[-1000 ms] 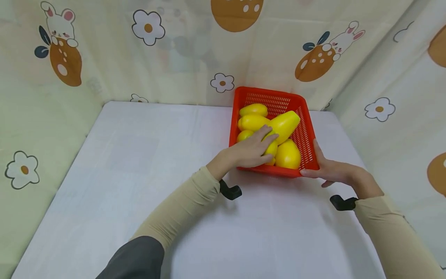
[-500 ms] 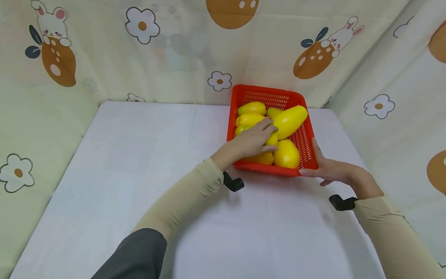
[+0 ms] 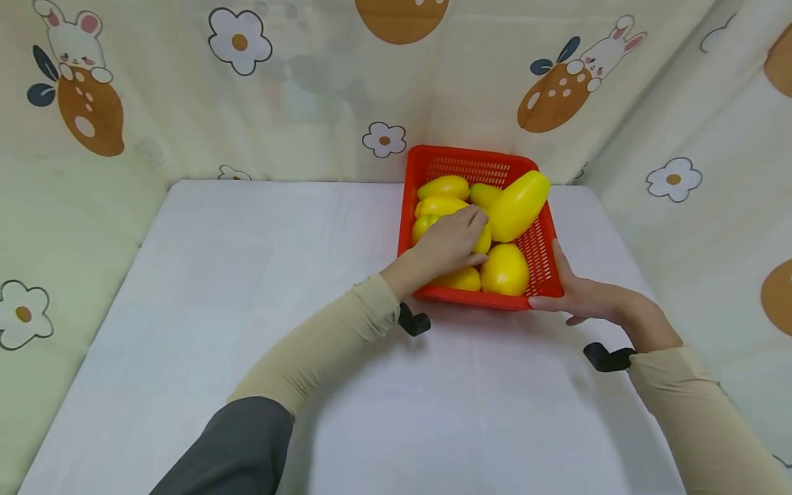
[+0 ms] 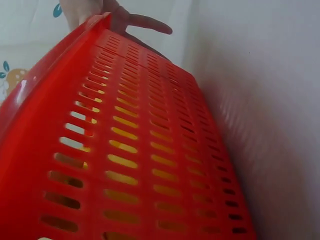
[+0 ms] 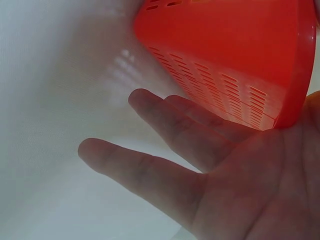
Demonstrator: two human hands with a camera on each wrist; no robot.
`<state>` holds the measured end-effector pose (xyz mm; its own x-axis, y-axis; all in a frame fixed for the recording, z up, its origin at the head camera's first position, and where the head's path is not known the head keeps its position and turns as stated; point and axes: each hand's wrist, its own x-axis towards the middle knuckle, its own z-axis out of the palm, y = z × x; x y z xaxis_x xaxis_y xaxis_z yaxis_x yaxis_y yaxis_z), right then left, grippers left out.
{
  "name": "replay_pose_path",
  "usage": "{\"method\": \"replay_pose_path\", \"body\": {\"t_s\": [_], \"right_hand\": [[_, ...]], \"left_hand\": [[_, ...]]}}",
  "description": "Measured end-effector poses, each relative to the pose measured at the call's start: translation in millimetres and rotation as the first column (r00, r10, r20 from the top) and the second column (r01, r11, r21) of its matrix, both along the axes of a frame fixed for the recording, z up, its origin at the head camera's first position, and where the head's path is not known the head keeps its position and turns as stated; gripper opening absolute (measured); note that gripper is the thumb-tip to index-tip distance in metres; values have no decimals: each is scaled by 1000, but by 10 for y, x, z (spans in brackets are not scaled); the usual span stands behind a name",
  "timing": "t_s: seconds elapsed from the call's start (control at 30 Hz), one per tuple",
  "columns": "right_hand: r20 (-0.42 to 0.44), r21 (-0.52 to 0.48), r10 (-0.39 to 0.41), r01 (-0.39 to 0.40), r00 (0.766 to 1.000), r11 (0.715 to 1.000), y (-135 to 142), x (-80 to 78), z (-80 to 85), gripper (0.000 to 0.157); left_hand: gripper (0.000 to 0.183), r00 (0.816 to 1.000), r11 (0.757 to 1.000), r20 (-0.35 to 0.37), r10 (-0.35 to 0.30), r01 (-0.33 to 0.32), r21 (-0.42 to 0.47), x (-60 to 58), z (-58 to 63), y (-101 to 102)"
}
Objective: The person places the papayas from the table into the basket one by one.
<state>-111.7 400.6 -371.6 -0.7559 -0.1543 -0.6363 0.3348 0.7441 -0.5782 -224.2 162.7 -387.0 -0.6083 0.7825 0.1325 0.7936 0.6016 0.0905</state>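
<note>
A red plastic basket (image 3: 543,275) with slotted walls stands at the back right of the table, holding several smooth yellow fruits. My left hand (image 3: 447,242) reaches over its near left side, fingers bent down and thumb apart, gripping a yellow fruit (image 3: 484,238) that is partly hidden beneath it. Beside those fingers a long, papaya-shaped yellow fruit (image 3: 520,206) leans up toward the right rim. A rounder yellow fruit (image 3: 504,270) lies in the near right part. At the front right corner my right hand (image 3: 581,297) rests against the basket, its fingers (image 5: 145,172) straight and spread outside the wall.
More yellow fruits (image 3: 443,187) lie along the basket's left side. The white table (image 3: 278,275) spreads out to the left and front. Printed curtains (image 3: 309,89) hang close behind the basket and at both sides.
The long yellow fruit has shifted up and right, its far end now over the rim. My left fingers have gone from spread to bent. The right hand stays at the corner.
</note>
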Motion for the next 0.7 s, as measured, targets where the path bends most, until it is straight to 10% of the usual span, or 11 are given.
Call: {"method": "replay_pose_path", "body": {"t_s": [0.47,0.7], "right_hand": [[-29,-5,26,-27,999,1000,59,-176,-108,116],[-209,84,80,-64,975,994,170,-148,-156,115]], "left_hand": [[50,998,948,-57,14,-32,-316,-75,-139,39],[54,999,961,46,-25,37,-274,-71,-139,22]]}}
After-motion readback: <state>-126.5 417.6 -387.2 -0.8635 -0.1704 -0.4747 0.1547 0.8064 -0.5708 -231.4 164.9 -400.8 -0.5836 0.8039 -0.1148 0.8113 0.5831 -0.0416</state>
